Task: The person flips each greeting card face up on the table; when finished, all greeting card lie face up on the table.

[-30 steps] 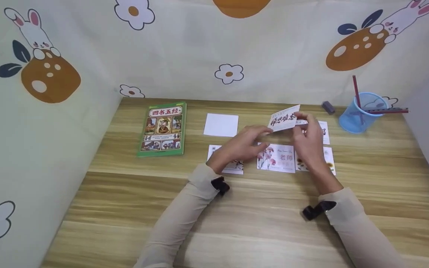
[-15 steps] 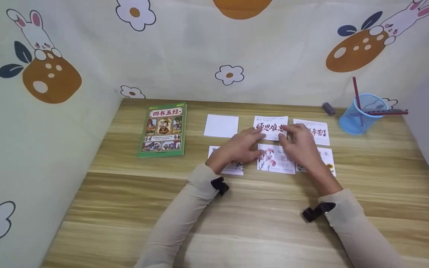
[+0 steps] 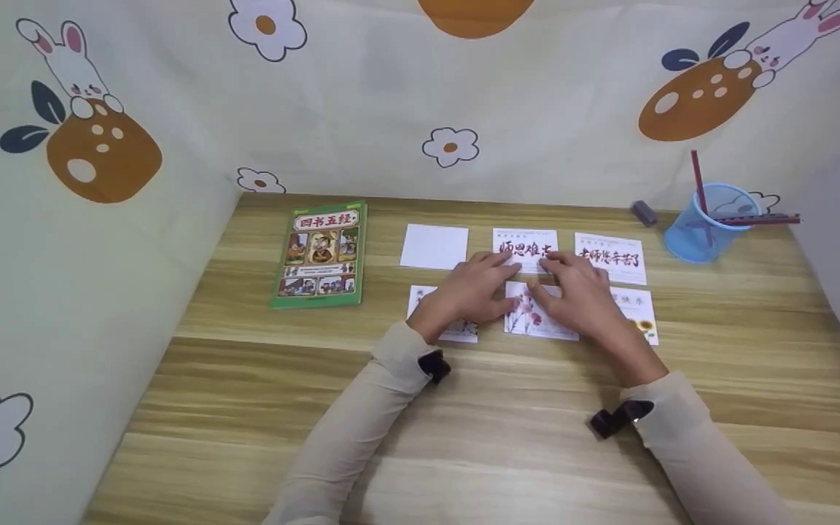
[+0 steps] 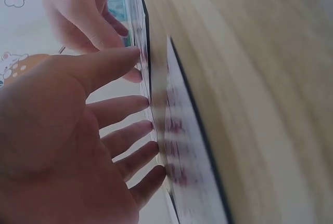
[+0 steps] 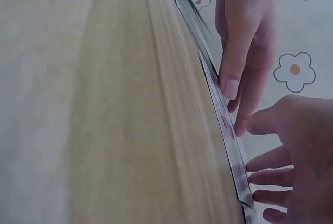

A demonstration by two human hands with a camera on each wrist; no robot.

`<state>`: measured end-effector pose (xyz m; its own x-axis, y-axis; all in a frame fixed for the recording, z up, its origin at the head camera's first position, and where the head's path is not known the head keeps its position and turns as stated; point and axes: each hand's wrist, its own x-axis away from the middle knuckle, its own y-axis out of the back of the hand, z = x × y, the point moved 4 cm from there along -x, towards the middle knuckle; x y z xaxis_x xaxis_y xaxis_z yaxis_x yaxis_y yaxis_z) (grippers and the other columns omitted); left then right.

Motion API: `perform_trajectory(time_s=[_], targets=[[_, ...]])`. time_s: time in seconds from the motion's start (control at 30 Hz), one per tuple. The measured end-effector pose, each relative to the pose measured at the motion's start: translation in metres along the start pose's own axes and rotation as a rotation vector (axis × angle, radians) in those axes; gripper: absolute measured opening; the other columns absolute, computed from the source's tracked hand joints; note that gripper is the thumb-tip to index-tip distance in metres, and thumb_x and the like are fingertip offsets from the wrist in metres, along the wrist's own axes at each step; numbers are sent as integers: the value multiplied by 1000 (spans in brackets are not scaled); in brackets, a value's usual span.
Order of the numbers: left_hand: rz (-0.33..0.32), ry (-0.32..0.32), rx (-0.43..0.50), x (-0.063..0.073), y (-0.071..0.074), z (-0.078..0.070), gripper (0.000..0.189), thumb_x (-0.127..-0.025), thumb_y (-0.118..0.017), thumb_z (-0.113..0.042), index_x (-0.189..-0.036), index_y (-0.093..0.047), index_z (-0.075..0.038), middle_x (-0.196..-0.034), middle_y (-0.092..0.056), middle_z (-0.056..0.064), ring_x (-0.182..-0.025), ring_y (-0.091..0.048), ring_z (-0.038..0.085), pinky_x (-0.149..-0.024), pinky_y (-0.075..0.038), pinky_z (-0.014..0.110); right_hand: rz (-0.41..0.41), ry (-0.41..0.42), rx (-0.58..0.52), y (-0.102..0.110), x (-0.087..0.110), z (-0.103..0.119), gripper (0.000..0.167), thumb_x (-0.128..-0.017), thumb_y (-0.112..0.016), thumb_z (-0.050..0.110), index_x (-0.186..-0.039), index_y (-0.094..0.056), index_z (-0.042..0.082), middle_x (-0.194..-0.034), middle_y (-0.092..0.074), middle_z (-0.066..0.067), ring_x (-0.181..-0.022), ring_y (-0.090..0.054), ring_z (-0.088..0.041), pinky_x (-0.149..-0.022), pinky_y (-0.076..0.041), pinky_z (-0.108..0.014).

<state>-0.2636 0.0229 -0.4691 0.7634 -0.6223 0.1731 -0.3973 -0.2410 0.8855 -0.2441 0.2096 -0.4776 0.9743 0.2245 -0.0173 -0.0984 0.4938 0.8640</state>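
Note:
A white card with dark red brush lettering [image 3: 526, 238] lies flat in the middle of the back row. My left hand [image 3: 469, 290] has its fingertips on the card's lower left, its thumb over the pink carnation card [image 3: 551, 327] in front. From the other side, my right hand [image 3: 582, 293] touches the lettered card's lower right corner, with its thumb above the carnation card. Both wrist views show spread, fairly straight fingers low at the cards: the left hand [image 4: 62, 135] in one, the right hand [image 5: 307, 151] in the other. Nothing is gripped.
A blank white card [image 3: 434, 246] and another lettered card [image 3: 611, 271] flank the middle one. In the front row are a sunflower card [image 3: 635, 305] and a partly covered card [image 3: 458, 336]. A green book [image 3: 320, 255], an eraser [image 3: 643, 213] and a blue pencil cup [image 3: 691, 244] stand around.
The lettered card, earlier held up tilted between both hands, was laid flat in the back row and has since shifted slightly left. My right hand moved left and down with it, then loosened.

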Motion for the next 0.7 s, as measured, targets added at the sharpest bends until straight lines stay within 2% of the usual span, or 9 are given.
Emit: perform_trajectory(time_s=[0.13, 0.27, 0.47, 0.6, 0.7], targets=[[-81, -35, 76, -1, 6, 4, 64, -108, -63, -34, -165, -45, -11, -174, -41, 11, -162, -36, 34, -134, -30, 49, -6, 10, 17, 1, 0, 1, 57, -105, -68, 34, -151, -61, 0, -162, -52, -25, -153, -43, -48, -120, -28, -73], [-139, -11, 151, 1, 17, 12, 64, -107, -66, -31, -164, -46, -10, -171, -45, 14, -160, -37, 36, -135, -28, 50, -25, 14, 5, 2, -1, 1, 54, -105, -68, 34, -147, -64, 1, -159, -54, -25, -151, -45, -48, -118, -30, -72], [-224, 114, 201, 21, 31, 42, 65, -105, -68, -32, -162, -48, -9, -172, -42, 19, -162, -34, 39, -136, -26, 52, -123, 23, -69, 3, -4, 0, 47, -109, -63, 32, -145, -66, 1, -154, -57, -25, -148, -49, -47, -122, -32, -67], [-284, 221, 216, 40, 37, 69, 65, -104, -70, -32, -161, -49, -8, -172, -40, 21, -163, -31, 41, -136, -23, 53, -178, 90, -132, 0, -8, 10, 37, -110, -60, 22, -140, -69, 2, -148, -60, -23, -143, -54, -43, -125, -38, -60], [-294, 293, 232, 52, 38, 87, 66, -105, -69, -33, -162, -48, -9, -173, -39, 20, -164, -29, 39, -137, -21, 54, -161, 150, -159, -7, -11, 24, 33, -109, -60, 15, -136, -71, 0, -147, -61, -23, -138, -58, -42, -120, -46, -57]])
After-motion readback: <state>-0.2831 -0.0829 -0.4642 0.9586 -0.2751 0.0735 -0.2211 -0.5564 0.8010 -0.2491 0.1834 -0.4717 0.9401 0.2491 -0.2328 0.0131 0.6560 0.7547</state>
